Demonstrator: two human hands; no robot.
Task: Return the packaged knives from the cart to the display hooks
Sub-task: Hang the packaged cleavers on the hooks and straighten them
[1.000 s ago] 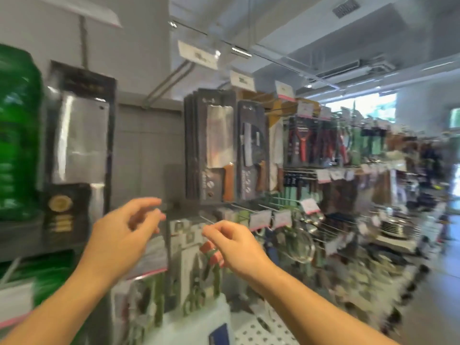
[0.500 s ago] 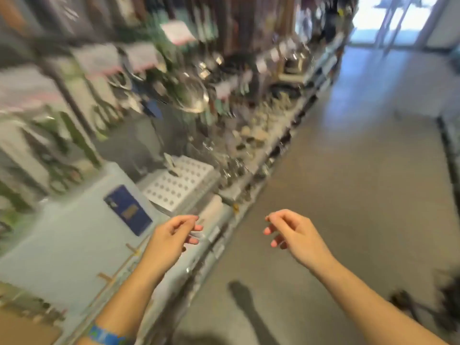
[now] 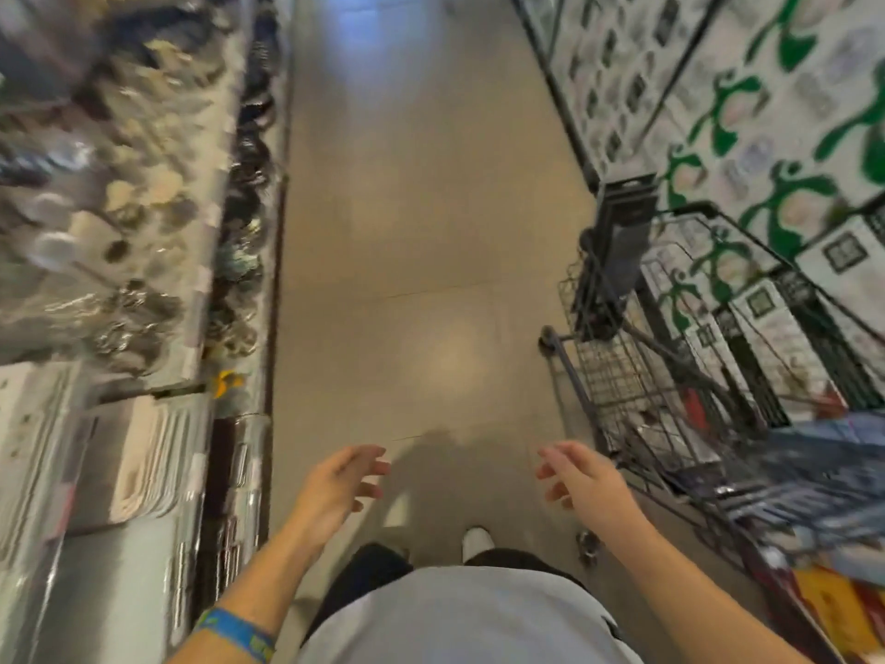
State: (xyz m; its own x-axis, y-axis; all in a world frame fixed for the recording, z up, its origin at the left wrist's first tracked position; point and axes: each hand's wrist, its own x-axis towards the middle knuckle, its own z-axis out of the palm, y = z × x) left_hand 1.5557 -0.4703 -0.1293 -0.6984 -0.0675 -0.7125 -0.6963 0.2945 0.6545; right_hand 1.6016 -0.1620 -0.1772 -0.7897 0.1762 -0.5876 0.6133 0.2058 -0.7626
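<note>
A dark wire cart (image 3: 637, 376) stands on the right side of the aisle. A dark knife package (image 3: 622, 232) sticks up at its far end, and blurred packages (image 3: 790, 476) lie in its near part. My left hand (image 3: 335, 486) and my right hand (image 3: 582, 476) hover over the floor in front of me, both empty with loosely spread fingers. The right hand is just left of the cart's near edge. The display hooks are out of view.
A shelf unit (image 3: 143, 280) of blurred kitchenware runs along the left. White and green boxed goods (image 3: 766, 136) fill the shelving on the right behind the cart. The grey floor (image 3: 421, 232) stretches ahead between them. My white shoe (image 3: 476, 539) shows below.
My view has swung from the knife hooks down and right to the aisle floor and the cart. Both hands dropped from the hooks and stayed empty.
</note>
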